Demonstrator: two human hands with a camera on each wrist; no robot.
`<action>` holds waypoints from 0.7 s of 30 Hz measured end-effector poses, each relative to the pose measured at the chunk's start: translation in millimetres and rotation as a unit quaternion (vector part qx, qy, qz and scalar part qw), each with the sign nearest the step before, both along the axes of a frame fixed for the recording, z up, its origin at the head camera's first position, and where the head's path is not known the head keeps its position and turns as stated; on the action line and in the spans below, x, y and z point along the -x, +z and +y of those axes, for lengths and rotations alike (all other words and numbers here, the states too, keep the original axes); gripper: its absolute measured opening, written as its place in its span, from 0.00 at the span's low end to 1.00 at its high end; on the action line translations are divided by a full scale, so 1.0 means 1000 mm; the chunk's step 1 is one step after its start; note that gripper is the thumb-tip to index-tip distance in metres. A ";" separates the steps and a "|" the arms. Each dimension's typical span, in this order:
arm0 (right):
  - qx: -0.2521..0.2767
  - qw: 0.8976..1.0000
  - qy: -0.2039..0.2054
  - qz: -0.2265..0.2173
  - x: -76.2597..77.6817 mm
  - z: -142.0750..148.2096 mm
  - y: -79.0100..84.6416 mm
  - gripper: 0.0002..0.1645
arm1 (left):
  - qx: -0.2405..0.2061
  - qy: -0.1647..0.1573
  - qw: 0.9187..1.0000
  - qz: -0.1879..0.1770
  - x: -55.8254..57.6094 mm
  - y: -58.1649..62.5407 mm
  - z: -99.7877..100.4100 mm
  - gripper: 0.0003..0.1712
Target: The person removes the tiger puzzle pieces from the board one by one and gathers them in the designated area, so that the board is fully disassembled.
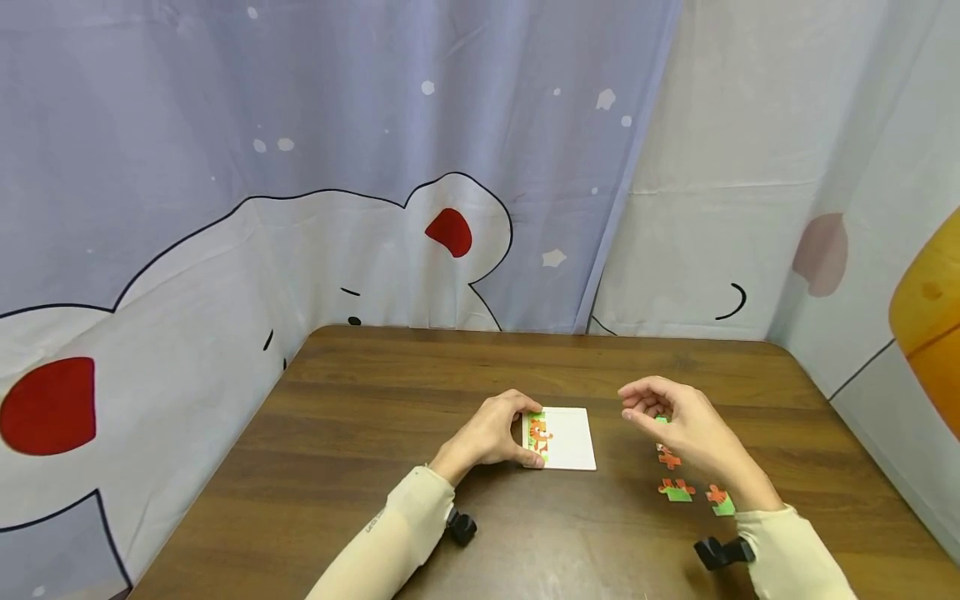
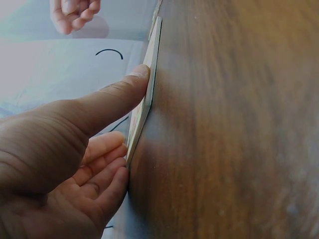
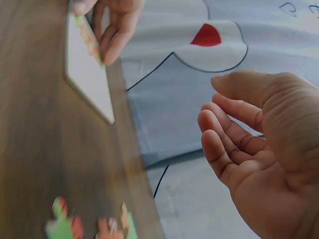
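Observation:
A flat white square puzzle board (image 1: 572, 442) lies on the table, with an orange-and-green strip of puzzle pieces (image 1: 538, 437) fitted along its left side. My left hand (image 1: 491, 433) grips the board's left end, thumb at the near corner and fingertips at the far one. In the left wrist view the thumb (image 2: 117, 94) presses on the board's edge. Raised to the right of the board, my right hand (image 1: 686, 421) has loosely bent fingers and holds nothing. Its palm and empty fingers (image 3: 214, 147) show in the right wrist view.
Several loose puzzle pieces, among them an orange-and-green one (image 1: 678, 492) and another (image 1: 722, 502), lie on the brown wooden table (image 1: 360, 392) below and beside my right hand. A printed curtain (image 1: 337, 125) hangs behind the table's far edge.

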State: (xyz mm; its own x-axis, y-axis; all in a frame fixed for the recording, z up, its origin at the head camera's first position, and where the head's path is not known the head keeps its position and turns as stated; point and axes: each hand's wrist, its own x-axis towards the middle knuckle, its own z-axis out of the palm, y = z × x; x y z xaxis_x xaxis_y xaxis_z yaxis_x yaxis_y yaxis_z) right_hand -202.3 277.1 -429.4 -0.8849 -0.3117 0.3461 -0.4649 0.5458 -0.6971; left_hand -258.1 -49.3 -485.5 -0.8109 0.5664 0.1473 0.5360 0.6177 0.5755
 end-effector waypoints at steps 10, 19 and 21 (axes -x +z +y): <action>0.034 0.999 0.003 -0.012 0.014 -0.026 0.014 0.19 | 0.003 -0.002 1.000 0.002 0.000 0.000 0.001 0.50; 0.066 0.997 0.011 -0.037 0.025 -0.043 0.009 0.27 | -0.003 -0.004 1.000 0.000 0.000 0.000 0.000 0.50; 0.075 0.996 0.011 -0.048 0.028 -0.048 0.006 0.28 | -0.003 -0.004 1.000 0.000 0.000 0.000 0.000 0.50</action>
